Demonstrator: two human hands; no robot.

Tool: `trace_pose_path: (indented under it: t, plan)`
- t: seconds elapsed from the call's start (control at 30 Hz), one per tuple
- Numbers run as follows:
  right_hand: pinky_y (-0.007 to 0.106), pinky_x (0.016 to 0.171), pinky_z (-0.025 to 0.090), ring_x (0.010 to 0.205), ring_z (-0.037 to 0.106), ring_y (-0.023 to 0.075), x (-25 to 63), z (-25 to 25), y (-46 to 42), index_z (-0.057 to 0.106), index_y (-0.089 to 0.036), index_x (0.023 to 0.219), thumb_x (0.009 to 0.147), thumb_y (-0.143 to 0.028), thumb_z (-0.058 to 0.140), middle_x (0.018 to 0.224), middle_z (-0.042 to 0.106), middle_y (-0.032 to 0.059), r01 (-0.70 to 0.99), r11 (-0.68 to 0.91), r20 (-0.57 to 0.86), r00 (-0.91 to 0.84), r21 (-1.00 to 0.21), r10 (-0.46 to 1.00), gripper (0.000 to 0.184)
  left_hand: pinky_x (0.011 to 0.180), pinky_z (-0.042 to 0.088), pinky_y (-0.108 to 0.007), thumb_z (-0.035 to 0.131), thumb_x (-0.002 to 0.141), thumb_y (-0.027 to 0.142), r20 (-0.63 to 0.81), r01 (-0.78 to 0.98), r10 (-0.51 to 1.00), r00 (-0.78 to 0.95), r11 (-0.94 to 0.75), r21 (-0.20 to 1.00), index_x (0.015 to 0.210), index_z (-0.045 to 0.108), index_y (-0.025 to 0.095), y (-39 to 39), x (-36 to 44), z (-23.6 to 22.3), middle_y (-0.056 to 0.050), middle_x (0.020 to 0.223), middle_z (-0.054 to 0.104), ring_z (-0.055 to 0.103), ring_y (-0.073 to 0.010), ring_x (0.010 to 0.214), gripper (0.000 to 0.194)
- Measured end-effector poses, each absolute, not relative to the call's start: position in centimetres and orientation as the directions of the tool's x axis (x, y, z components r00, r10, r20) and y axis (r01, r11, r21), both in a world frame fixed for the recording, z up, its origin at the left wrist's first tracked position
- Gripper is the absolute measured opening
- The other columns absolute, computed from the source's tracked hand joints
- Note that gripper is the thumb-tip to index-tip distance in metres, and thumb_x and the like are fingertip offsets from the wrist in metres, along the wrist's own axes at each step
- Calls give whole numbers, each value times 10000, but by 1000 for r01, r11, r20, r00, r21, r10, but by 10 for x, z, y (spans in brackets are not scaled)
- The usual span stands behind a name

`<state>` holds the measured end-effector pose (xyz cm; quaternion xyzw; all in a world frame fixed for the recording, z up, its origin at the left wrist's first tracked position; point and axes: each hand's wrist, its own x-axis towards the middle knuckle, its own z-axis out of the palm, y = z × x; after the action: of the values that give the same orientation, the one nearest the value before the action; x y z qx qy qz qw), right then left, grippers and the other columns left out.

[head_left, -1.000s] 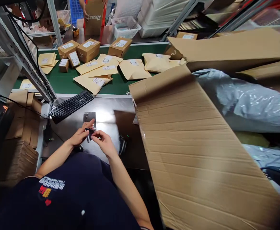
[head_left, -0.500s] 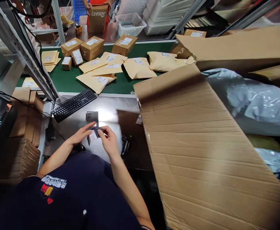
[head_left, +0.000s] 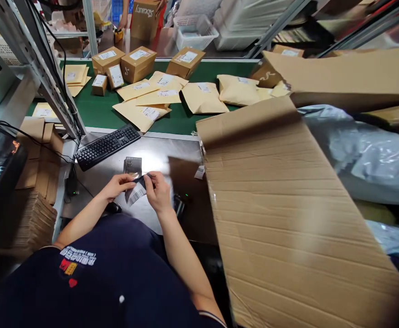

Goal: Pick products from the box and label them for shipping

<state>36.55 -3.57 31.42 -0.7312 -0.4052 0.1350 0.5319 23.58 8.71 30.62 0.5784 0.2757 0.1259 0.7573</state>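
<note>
A small dark packet [head_left: 140, 181] with a white barcode label [head_left: 137, 194] hangs between my two hands, above the metal table. My left hand [head_left: 120, 186] pinches its left edge between thumb and fingers. At its right edge, the thumb and fingers of my right hand [head_left: 157, 192] close on it. Just beyond my fingers a dark, flat packet [head_left: 133, 165] lies on the table, its near end partly covered by the held one. A black mouse [head_left: 114, 207] sits by my left wrist, and a black device [head_left: 178, 205] with a green light is right of my right hand.
A black keyboard [head_left: 107, 146] lies at the table's far left. Behind it, a green conveyor [head_left: 97, 111] carries brown boxes [head_left: 138, 64] and padded envelopes [head_left: 204, 98]. A large open carton [head_left: 281, 200] takes up the right. Folded cardboard [head_left: 37, 223] is stacked left. A person stands across.
Both hands have turned the packet slightly and raised its barcode label into fuller view. My left hand has drawn its fingers back into a pinch. The camera view has shifted slightly.
</note>
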Motion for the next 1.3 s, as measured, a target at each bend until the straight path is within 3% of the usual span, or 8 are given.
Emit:
trace_pose_path:
  t: [0.17, 0.27, 0.37, 0.43, 0.67, 1.0, 1.2, 1.3]
  plan:
    - [293, 563, 284, 520, 518, 158, 378, 313, -30, 630, -220, 986, 969, -452, 536, 576, 598, -13, 534, -332, 115, 639, -778, 761, 250, 601, 377, -244, 780, 785, 561, -127, 82, 656, 744, 98, 992, 759, 616, 175, 86, 238, 299, 32, 656, 575, 492, -104, 616, 420]
    - [280, 613, 399, 596, 586, 158, 385, 315, -26, 573, -232, 1088, 850, -510, 702, 635, 646, -40, 142, -187, -76, 564, -972, 822, 388, 570, 362, -246, 708, 837, 622, -172, 43, 672, 721, 205, 978, 852, 574, 197, 80, 241, 293, 40, 658, 578, 481, -105, 572, 445]
    - [305, 666, 501, 713, 651, 175, 388, 315, -26, 560, -235, 1128, 601, -456, 896, 796, 721, -20, -261, -142, -240, 396, -955, 886, 663, 532, 322, -241, 704, 843, 634, -176, 27, 758, 628, 205, 978, 878, 554, 209, 79, 241, 289, 64, 606, 527, 428, -94, 521, 452]
    - [281, 589, 470, 645, 599, 150, 388, 314, -26, 628, -211, 997, 539, -442, 927, 745, 686, -27, -336, -201, -319, 347, -920, 882, 594, 527, 322, -234, 743, 813, 621, -148, 22, 793, 591, 167, 986, 856, 552, 208, 82, 238, 290, 72, 598, 518, 422, -85, 518, 458]
    - [272, 524, 393, 575, 510, 125, 391, 323, -19, 677, -190, 766, 566, -445, 887, 669, 635, -23, -292, -244, -340, 349, -925, 873, 386, 673, 501, -270, 992, 458, 391, -403, 210, 465, 788, 412, 887, 888, 696, 130, 104, 227, 306, -40, 812, 742, 655, -167, 698, 584]
    - [301, 622, 521, 723, 617, 169, 358, 281, -14, 630, -216, 903, 569, -443, 860, 845, 714, 8, -476, -39, -382, 654, -879, 653, 465, 692, 540, -313, 998, 385, 415, -584, 34, 570, 579, 698, 715, 885, 725, 152, 101, 232, 286, -60, 822, 759, 677, -190, 708, 627]
    - [372, 692, 599, 847, 705, 242, 341, 251, -25, 655, -209, 986, 575, -513, 871, 948, 758, 63, -502, -181, -484, 578, -846, 657, 555, 627, 456, -268, 899, 572, 537, -391, 50, 772, 501, 425, 904, 785, 721, 141, 90, 232, 260, -22, 682, 691, 599, -163, 651, 483]
    - [430, 825, 610, 881, 723, 260, 343, 247, -19, 682, -200, 991, 631, -577, 838, 914, 769, 75, -344, -192, -374, 609, -919, 699, 544, 600, 423, -241, 862, 649, 494, -264, 89, 777, 571, 261, 961, 798, 730, 134, 93, 227, 255, -6, 683, 675, 563, -136, 622, 411]
